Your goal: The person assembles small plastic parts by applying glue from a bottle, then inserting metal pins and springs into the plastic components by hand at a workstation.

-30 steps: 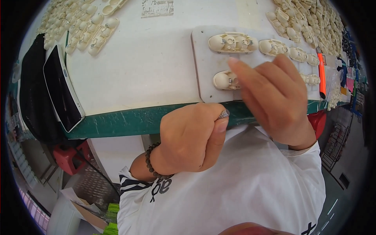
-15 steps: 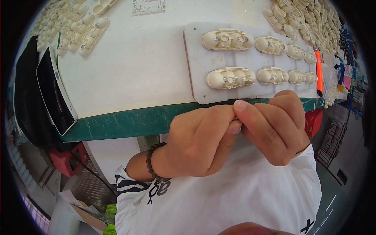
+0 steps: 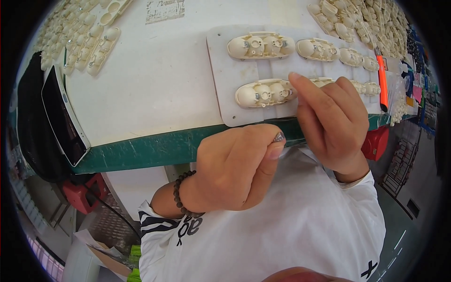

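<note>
Workbench [image 3: 141,94]: silver bits [image 3: 279,137] in left grip [image 3: 235,169].

On the white shirt [image 3: 310,211], near the striped sleeve [image 3: 162,222], there stand a few large letters [image 3: 189,228], some of them grey and some black, tilted. Another bold black letter [image 3: 369,269] is printed on the same shirt, at the lower right. At the far part of the counter [image 3: 141,84] is a worn, pale rectangular label [image 3: 165,10] with dark strokes like writing, too faded to be read.
</note>
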Tool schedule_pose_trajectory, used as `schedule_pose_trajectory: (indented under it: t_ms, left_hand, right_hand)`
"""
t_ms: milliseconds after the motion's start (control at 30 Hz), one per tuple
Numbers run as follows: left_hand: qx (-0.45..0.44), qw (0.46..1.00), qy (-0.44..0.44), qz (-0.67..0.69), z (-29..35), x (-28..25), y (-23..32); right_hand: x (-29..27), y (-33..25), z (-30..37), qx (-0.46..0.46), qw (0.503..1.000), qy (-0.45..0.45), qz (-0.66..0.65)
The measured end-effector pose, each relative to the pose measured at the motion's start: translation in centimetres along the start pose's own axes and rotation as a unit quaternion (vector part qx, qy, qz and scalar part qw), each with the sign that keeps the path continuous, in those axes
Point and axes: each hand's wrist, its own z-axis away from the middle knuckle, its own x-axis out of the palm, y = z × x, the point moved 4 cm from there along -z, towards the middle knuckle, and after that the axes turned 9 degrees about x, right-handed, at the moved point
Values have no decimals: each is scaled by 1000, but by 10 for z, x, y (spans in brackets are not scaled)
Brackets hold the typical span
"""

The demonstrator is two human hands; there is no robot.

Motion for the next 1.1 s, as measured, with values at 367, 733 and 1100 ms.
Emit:
schedule_pose_trajectory:
  t_ms: [367, 733, 1100]
  left_hand:
    - [92, 996, 11, -2, -4, 16, 4]
    - [70, 997, -14, -6, -15, 26, 6]
    - [94, 995, -18, -20, -15, 44, 3]
  right_hand:
    - [-11, -12, 25, -104, 994, 15, -32]
    - [-17, -2, 31, -121, 991, 40, -36]
    - [-17, 9, 34, -146, 980, 133, 9]
